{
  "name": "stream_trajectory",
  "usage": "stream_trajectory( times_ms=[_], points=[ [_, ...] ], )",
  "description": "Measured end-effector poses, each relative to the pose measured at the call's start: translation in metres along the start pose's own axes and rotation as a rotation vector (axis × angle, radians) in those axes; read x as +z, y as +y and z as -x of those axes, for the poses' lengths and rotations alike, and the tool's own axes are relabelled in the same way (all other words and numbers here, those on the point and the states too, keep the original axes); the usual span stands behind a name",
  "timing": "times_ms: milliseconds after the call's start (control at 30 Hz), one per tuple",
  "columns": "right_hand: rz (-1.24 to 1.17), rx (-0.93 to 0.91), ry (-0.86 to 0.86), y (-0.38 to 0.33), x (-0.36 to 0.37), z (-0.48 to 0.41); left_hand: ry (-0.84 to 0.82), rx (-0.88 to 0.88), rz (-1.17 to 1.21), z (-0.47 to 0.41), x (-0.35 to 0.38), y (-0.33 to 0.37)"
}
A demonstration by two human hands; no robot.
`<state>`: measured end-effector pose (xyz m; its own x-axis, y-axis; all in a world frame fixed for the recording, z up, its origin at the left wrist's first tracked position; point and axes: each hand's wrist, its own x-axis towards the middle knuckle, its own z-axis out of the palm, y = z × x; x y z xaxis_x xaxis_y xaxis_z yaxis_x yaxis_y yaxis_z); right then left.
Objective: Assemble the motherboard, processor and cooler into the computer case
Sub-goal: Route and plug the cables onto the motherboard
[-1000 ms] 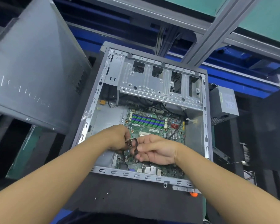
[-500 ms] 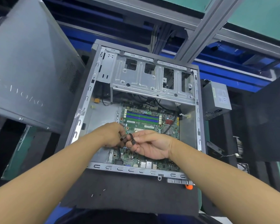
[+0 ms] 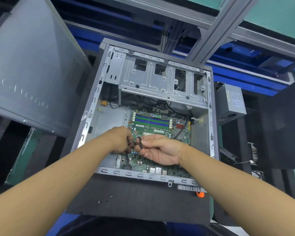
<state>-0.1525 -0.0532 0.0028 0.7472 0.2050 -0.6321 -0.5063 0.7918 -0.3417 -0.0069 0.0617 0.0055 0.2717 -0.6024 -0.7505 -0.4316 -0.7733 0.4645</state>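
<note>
While in left hand and right hand, cable above motherboard, ports nearward.

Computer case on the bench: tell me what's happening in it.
A person works over the open computer case, which lies on its side with the motherboard already inside. Above the board, the left hand and right hand both pinch a thin black cable. No cooler is visible on the board. A power supply lies outside the case, to the right.

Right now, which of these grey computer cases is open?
The middle case, lying flat: its motherboard shows inside. The left case has its side closed.
</note>
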Motion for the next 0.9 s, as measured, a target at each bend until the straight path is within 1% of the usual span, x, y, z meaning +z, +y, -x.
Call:
stream_trajectory(
  times_ms=[200, 467, 567, 633, 700, 833, 900],
  points=[
    [0.054, -0.011, -0.013, 0.0, 0.0, -0.001, -0.005, 0.013, -0.01, 0.001, 0.0, 0.0],
    [0.038, -0.015, 0.073, 0.002, -0.001, -0.006, -0.014, 0.006, -0.078, -0.001, 0.001, 0.002],
    [0.085, -0.01, 0.053, 0.001, -0.002, -0.006, 0.014, 0.023, -0.117, 0.0, 0.0, 0.001],
    [0.242, -0.015, 0.043, -0.001, -0.002, -0.005, 0.041, 0.04, -0.147, 0.003, -0.001, -0.001],
    [0.502, -0.022, 0.074, -0.003, -0.003, -0.004, 0.035, 0.048, -0.119, 0.006, -0.004, -0.005],
    [1.111, -0.096, 0.235, 0.001, -0.007, -0.003, -0.01, 0.08, -0.193, 0.012, -0.01, -0.01],
    [1.308, -0.111, 0.274, 0.005, -0.007, -0.006, -0.036, 0.1, -0.248, 0.014, -0.012, -0.009]
  ],
)
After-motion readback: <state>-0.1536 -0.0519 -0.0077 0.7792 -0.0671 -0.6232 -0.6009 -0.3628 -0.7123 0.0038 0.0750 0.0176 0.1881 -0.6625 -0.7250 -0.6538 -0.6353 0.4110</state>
